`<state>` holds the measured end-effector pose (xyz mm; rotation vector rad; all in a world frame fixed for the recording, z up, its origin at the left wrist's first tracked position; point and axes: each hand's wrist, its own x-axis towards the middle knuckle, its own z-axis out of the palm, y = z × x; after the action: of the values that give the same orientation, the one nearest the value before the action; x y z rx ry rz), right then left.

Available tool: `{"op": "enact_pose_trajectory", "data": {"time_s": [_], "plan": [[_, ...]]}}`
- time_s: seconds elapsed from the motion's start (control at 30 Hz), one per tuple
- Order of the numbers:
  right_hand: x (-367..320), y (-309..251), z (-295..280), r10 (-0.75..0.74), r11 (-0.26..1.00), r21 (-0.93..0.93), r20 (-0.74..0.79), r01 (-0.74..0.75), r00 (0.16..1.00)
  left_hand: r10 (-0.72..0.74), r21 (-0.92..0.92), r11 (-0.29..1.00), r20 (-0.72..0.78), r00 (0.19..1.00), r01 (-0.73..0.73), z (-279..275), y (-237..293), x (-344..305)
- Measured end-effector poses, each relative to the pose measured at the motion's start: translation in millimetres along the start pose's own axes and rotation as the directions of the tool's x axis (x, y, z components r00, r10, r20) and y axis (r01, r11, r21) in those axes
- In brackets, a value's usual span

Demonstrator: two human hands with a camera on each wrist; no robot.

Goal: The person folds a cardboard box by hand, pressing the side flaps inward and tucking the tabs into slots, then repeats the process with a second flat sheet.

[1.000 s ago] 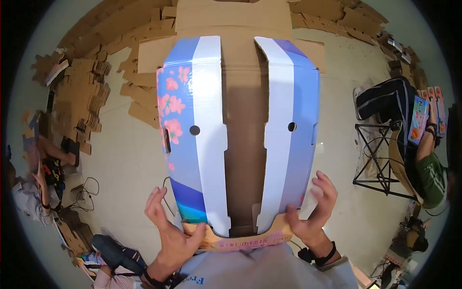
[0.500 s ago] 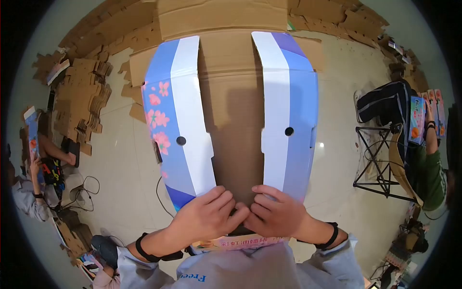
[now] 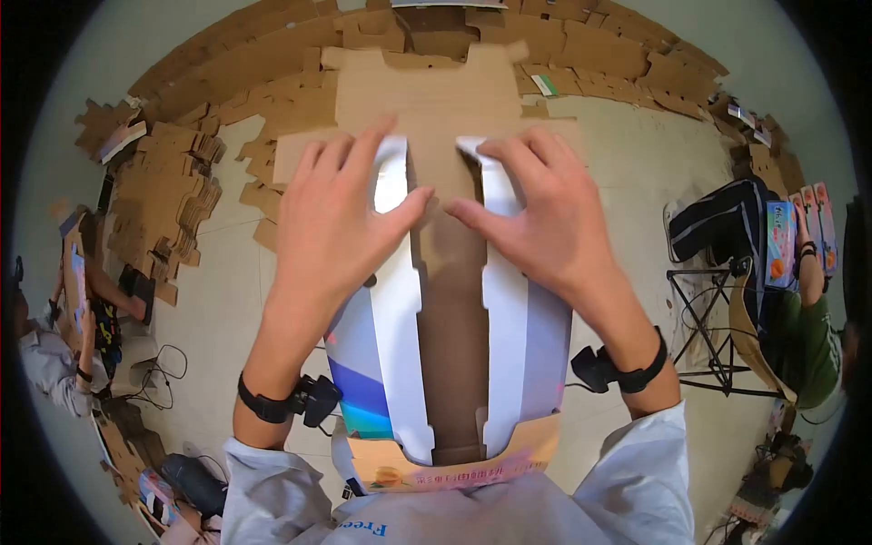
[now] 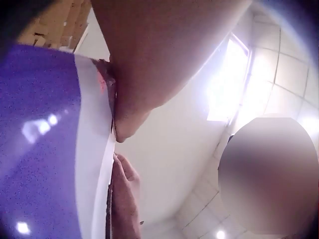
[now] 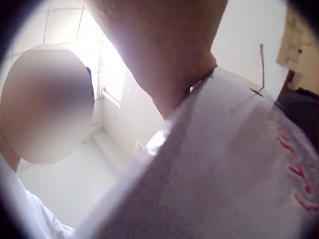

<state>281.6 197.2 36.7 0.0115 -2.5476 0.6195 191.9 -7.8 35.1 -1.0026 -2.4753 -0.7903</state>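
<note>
A printed cardboard box [image 3: 395,363] with blue, white and purple side flaps stands in front of the person, a brown gap running between the flaps. Its orange near flap [image 3: 454,470] stands against the person's shirt. Over the far part of the left side flap lies the left hand [image 3: 331,218], fingers spread forward and thumb reaching over the gap. The right hand [image 3: 549,218] mirrors it on the right flap, fingers slightly bent near the far corner. The box's printed surface [image 4: 42,114] fills the left of the left wrist view; a pale panel [image 5: 199,169] shows in the right wrist view.
A brown cardboard flap [image 3: 427,95] extends beyond the box's far end. Stacked flat cardboard [image 3: 159,195] lies at left, with more along the back. To the right are a black-framed stool [image 3: 713,318] and a seated person holding printed boxes; another person sits at left.
Both hands were apart beside the near flap, then came together over the near end of the gap. Now they are at the far end of the side flaps, and the box appears lower in view.
</note>
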Motion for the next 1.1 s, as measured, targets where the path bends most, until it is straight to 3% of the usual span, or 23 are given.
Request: {"op": "enact_pose_trajectory", "data": {"time_s": [0.07,0.13,0.17,0.27,0.3,0.37,0.43,0.47,0.57,0.6,0.63,0.67,0.7,0.73,0.83,0.9,0.97,1.03,1.07,1.1], "plan": [[-3,1,4,0.023,0.999,0.037,-0.023,-0.022,0.999,-0.039,-0.042,0.998,-0.003,0.999,0.039,2,1,2],[-7,-6,-5,0.149,0.968,0.208,-0.038,-0.138,0.988,-0.11,-0.147,0.983,0.009,0.994,0.11,-7,5,0],[-9,-7,-8,0.214,0.936,0.293,-0.036,-0.195,0.976,-0.329,-0.198,0.912,0.172,0.929,0.36,-16,11,-2],[-11,-1,-7,0.107,0.975,0.203,-0.09,-0.087,0.99,-0.242,-0.039,0.968,0.146,0.959,0.25,-16,7,-8],[-10,6,-5,0.039,0.988,0.153,-0.059,-0.03,0.998,-0.199,-0.102,0.973,0.089,0.976,0.208,-12,3,-8],[-12,19,-2,0.129,0.96,0.269,-0.169,-0.08,0.977,-0.125,-0.215,0.97,-0.041,0.991,0.114,4,-15,-11],[-15,38,-2,0.292,0.918,0.357,-0.312,-0.173,0.904,-0.415,-0.457,0.85,-0.272,0.868,0.263,10,-35,-14],[-13,55,-5,0.387,0.893,0.39,-0.41,-0.225,0.826,-0.547,-0.581,0.766,-0.361,0.755,0.277,12,-49,-13],[-25,140,17,0.66,0.712,0.594,-0.388,-0.373,0.643,-0.82,-0.914,0.2,0.04,0.571,0.353,66,-148,-48],[-28,153,30,0.774,0.466,0.771,-0.117,-0.434,0.622,-0.783,-0.921,-0.087,0.299,0.545,0.38,61,-142,-42],[-24,151,31,0.793,0.175,0.85,0.177,-0.496,0.583,-0.667,-0.838,-0.366,0.54,0.514,0.405,53,-130,-35],[-21,148,32,0.753,0.053,0.869,0.289,-0.493,0.591,-0.477,-0.668,-0.611,0.739,0.476,0.425,52,-121,-30],[-10,122,31,0.698,-0.074,0.867,0.398,-0.493,0.595,-0.449,-0.645,-0.637,0.756,0.476,0.423,54,-121,-26],[-1,106,26,0.627,-0.202,0.848,0.497,-0.491,0.6,-0.467,-0.733,-0.482,0.679,0.567,0.48,51,-113,-13],[21,103,8,0.401,0.044,0.787,0.551,-0.615,0.732,-0.425,-0.861,-0.047,0.477,0.77,0.507,27,-78,15],[30,99,1,0.341,0.152,0.808,0.498,-0.57,0.797,-0.366,-0.897,0.11,0.365,0.856,0.429,16,-65,26],[33,74,-14,0.361,0.147,0.871,0.394,-0.469,0.845,-0.468,-0.93,0.061,0.293,0.834,0.361,3,-53,27],[10,106,-8,0.28,-0.076,0.924,0.382,-0.376,0.881,-0.566,-0.956,0.015,0.233,0.791,0.292,-6,-38,22],[-1,118,-7,0.237,-0.19,0.926,0.366,-0.326,0.9,-0.51,-0.969,-0.064,0.239,0.826,0.24,-11,-34,14],[-12,116,-9,0.39,-0.324,0.893,0.428,-0.313,0.815,-0.453,-0.973,-0.141,0.227,0.862,0.182,-16,-31,7]]}}
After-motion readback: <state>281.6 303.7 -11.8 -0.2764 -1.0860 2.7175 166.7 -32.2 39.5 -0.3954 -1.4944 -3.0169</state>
